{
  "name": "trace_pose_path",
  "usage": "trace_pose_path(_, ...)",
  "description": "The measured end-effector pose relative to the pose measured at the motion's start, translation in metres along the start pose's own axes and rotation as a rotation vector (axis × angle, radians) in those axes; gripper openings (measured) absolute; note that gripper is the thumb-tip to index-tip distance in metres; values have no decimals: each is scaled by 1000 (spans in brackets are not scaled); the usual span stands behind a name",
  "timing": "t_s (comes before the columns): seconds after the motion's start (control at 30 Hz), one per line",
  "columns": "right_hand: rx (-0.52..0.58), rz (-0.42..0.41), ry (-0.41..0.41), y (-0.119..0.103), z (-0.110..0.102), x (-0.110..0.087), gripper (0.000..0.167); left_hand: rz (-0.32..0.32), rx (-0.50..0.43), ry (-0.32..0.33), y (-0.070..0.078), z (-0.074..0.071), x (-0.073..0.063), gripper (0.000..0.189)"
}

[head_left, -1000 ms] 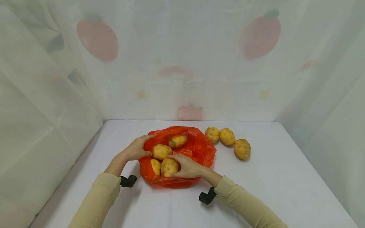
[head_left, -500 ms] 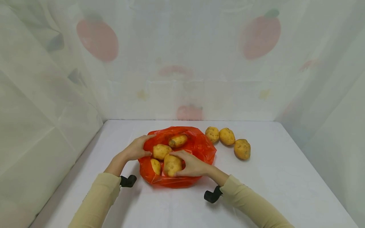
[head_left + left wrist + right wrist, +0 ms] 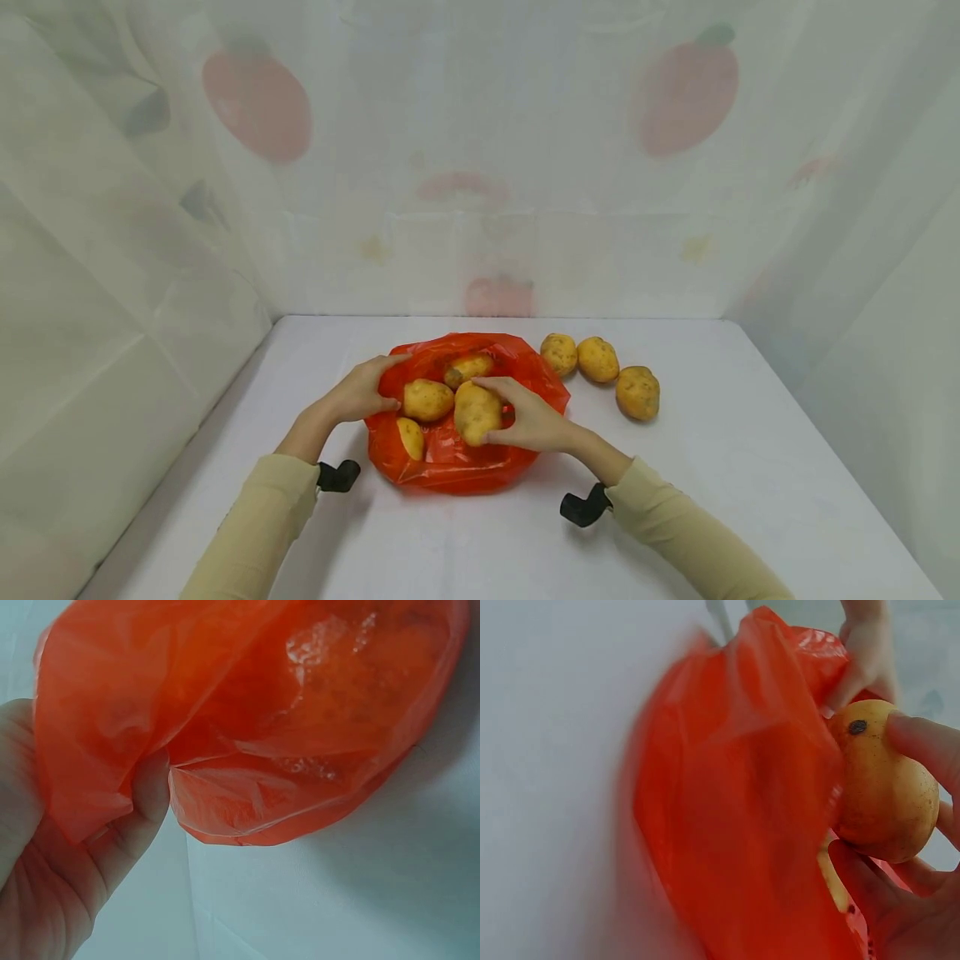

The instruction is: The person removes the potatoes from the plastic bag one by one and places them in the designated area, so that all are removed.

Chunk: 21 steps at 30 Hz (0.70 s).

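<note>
The right hand (image 3: 534, 419) grips a potato (image 3: 477, 414) between thumb and fingers, at the red plastic bag's (image 3: 468, 481) mouth; the left hand (image 3: 362, 392) pinches the bag's rim.

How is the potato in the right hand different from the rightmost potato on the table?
The held potato is gripped by the right hand; the rightmost potato is untouched. The held potato is at the opening of the red plastic bag, the rightmost potato outside it on the white table. Both are yellow-brown.

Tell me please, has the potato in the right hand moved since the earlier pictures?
Yes: in the head view, the held potato has moved up and right, closer to the three unmoved loose potatoes.
</note>
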State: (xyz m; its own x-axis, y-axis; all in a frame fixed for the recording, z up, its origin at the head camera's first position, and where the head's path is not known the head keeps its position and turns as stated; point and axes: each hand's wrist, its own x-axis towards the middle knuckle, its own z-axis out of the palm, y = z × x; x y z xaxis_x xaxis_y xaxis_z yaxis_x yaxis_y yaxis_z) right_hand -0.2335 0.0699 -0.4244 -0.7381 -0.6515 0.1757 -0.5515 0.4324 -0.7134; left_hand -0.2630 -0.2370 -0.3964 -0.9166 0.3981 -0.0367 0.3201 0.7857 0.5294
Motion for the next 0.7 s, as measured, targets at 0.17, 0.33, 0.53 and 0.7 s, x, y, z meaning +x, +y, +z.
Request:
trace_pose_path(0.17, 20, 35, 35, 3, -11, -6, 74, 7, 5, -4, 0, 0, 0, 74)
trace_pose_path(0.33, 60, 66, 86, 10, -25, -14, 76, 18, 7, -4, -1, 1, 0, 74)
trace_pose_path(0.53, 83, 120, 129, 20, -40, -25, 77, 17, 3, 0, -2, 1, 1, 74)
trace_pose_path(0.7, 104, 135, 167, 25, -51, -35, 77, 11, 1, -3, -2, 1, 1, 73)
